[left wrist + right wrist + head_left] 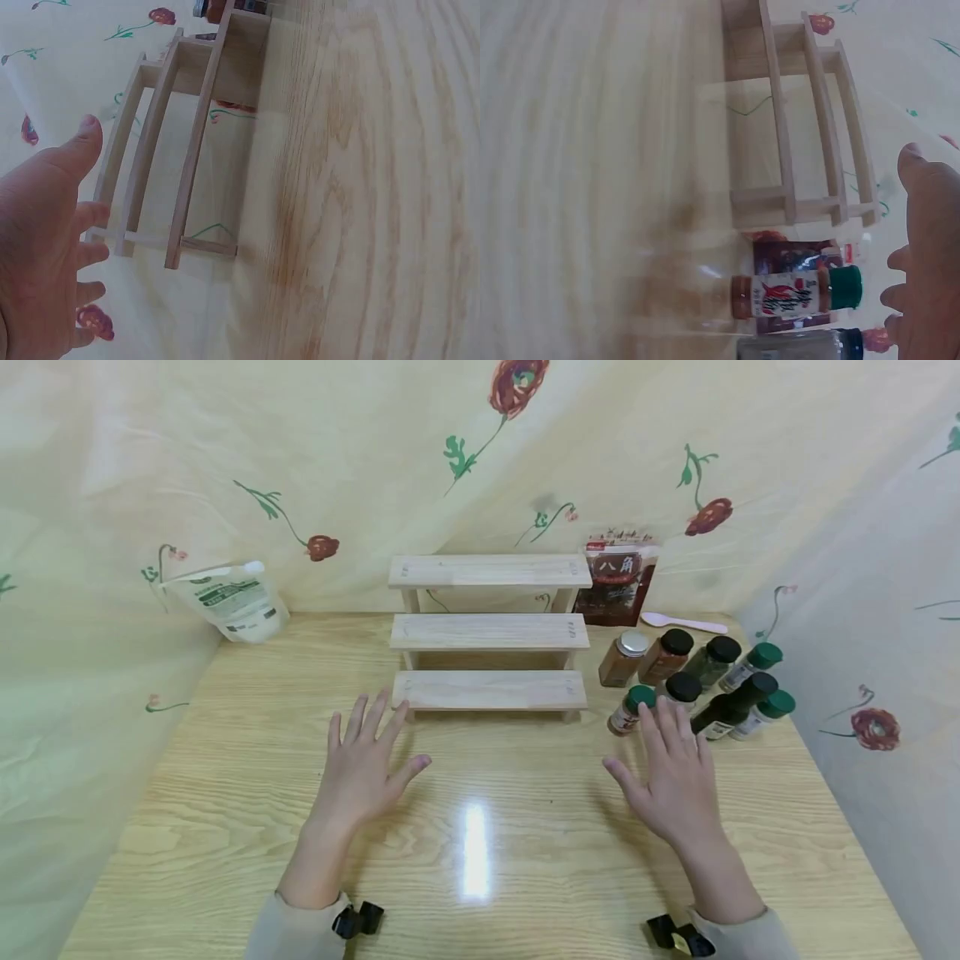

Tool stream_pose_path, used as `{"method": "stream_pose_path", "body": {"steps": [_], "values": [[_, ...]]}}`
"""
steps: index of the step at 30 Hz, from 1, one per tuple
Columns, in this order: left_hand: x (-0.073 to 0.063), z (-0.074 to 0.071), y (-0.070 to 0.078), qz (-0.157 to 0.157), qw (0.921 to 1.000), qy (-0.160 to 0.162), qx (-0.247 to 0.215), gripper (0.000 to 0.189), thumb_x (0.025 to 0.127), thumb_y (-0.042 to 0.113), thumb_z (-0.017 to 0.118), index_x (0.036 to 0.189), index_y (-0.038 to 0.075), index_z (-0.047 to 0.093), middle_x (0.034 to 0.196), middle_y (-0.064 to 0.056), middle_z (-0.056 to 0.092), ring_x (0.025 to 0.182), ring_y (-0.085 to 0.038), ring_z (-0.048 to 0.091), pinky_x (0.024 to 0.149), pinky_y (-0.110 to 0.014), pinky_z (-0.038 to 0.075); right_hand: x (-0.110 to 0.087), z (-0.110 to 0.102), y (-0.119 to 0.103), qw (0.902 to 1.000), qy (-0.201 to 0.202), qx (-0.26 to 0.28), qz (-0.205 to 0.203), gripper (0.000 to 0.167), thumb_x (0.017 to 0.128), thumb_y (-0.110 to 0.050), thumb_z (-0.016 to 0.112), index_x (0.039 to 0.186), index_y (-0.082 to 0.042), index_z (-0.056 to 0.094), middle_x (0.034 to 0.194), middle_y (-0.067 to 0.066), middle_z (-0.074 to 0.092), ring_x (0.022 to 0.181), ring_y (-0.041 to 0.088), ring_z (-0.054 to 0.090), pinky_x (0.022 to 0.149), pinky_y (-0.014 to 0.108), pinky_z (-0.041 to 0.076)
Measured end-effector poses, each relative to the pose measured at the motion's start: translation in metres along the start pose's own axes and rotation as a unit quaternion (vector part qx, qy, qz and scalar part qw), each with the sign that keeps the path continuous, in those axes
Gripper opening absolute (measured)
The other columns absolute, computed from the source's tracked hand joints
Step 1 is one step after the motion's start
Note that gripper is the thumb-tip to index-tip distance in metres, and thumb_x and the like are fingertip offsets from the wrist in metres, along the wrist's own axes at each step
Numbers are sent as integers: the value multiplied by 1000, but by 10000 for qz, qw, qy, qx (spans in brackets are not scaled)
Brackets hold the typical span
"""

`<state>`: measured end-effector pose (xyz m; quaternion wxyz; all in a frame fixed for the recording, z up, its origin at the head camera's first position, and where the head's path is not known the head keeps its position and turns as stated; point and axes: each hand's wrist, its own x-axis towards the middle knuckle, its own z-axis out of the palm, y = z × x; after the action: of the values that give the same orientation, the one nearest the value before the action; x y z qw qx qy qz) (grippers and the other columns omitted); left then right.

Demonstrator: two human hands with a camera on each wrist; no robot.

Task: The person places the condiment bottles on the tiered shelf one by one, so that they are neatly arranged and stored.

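My left hand [362, 777] is spread over the table, its fingertips near the left front corner of a three-step wooden rack [489, 690]. Its fingers are straight and hold nothing. On the right, my right hand [675, 781] is spread too, thumb out, with fingertips overlapping the front of a group of spice jars in the head view. Closest to it are a small green-capped jar [632, 710] with a red pepper label, a black-capped jar [682, 687] and a dark bottle [735, 703]. In the right wrist view the green-capped jar [791, 292] stands below the rack [781, 120].
Behind the near jars stand more jars, one silver-capped [624, 660]. A pink spoon [684, 623] lies near the back edge beside a dark red spice pouch [617, 578]. At the back left leans a white pouch [232, 602]. Floral cloth [375, 460] hangs around the table.
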<state>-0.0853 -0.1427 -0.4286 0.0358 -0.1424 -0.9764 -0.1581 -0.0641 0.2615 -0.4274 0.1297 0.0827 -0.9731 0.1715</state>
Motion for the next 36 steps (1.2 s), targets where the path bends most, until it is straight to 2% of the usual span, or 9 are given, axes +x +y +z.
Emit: {"method": "stream_pose_path", "body": {"steps": [4,11,16,26,31,34,36], "values": [[3,-5,-2,-40,10000,-75,-39,83,97,69,46,161,19,27,170,-6,8,154,-38,3,122,-69,1,7,-9,5,10000,-20,-79,-45,85,99,-54,58,160,-5,26,165,22,16,153,41,7,121,72,7],[7,-11,-4,-83,9999,56,-61,82,97,67,49,161,19,29,168,-10,15,154,-39,3,122,-70,1,19,-22,11,9997,-130,-177,113,85,100,-55,55,161,-7,20,166,22,13,153,42,6,121,71,5],[7,-10,-5,-106,9999,-53,-91,83,97,69,46,161,18,29,169,-10,13,154,-39,2,121,-71,1,22,-20,12,9994,-236,-200,164,86,100,-56,54,162,-7,19,166,23,16,154,40,5,122,71,4],[6,-6,-10,-137,9998,-101,-130,82,99,68,46,160,15,30,169,-10,14,154,-40,5,121,-71,7,26,-16,14,9998,-68,-160,81,86,100,-56,55,161,-7,21,164,24,22,153,39,10,122,71,6],[5,-5,-10,-150,9997,-126,-169,82,99,67,45,160,16,29,168,-11,14,154,-40,4,122,-70,7,25,-15,15,9998,-91,-178,93,85,100,-56,55,160,-6,23,164,23,20,154,37,9,122,70,5],[7,-5,-12,-149,9996,-73,-243,82,99,67,47,160,15,29,168,-12,15,153,-41,6,122,-70,8,26,-16,15,9999,-44,-155,52,85,99,-55,57,159,-4,27,163,24,22,154,37,9,122,70,6],[8,-5,-13,-159,9987,83,-477,81,99,64,50,159,12,32,167,-14,18,153,-42,11,121,-70,12,28,-17,15,9999,91,-51,-30,82,97,-52,63,156,-3,33,161,25,27,153,40,14,121,71,11]]}}
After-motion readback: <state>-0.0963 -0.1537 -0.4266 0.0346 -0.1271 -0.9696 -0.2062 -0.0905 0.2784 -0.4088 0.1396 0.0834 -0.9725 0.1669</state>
